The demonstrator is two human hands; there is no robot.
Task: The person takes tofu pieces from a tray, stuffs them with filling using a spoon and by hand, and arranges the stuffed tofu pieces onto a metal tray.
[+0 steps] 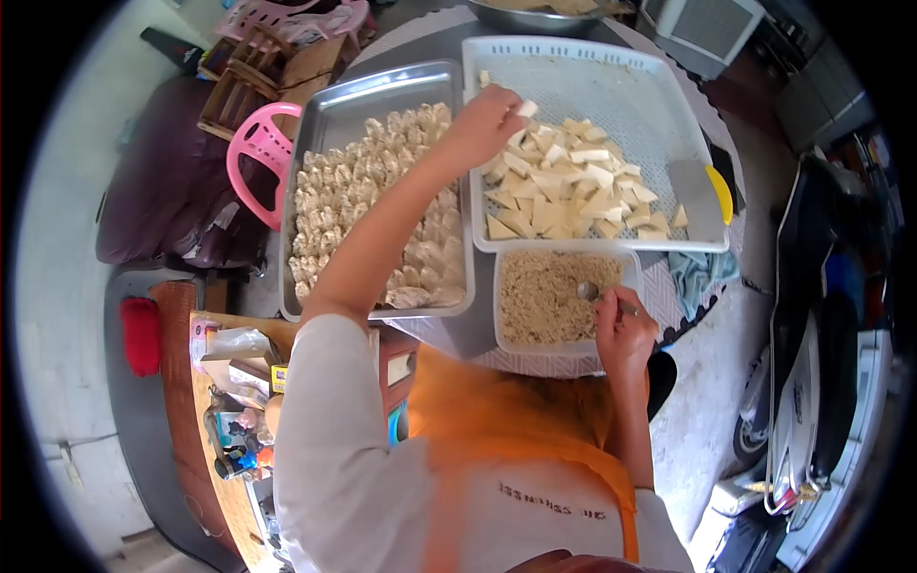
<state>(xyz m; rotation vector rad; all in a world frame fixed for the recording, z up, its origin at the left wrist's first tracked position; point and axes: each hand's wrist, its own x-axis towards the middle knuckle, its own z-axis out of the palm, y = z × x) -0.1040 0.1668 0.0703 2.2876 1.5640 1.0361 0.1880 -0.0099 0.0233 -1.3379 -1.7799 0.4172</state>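
My left hand reaches across to the white perforated tray and pinches a pale tofu-like piece. Below it lies a heap of pale cut pieces, many of them triangular. My right hand grips a metal spoon, its bowl over a white plastic box of brown crumbly filling. Under my left forearm, a metal tray carries rows of lumpy pale pieces that look filled; the forearm hides part of them.
A grey scraper with a yellow handle rests at the right of the white tray. A blue-green cloth lies by the table's right edge. A metal bowl stands at the back, and a pink chair at the left.
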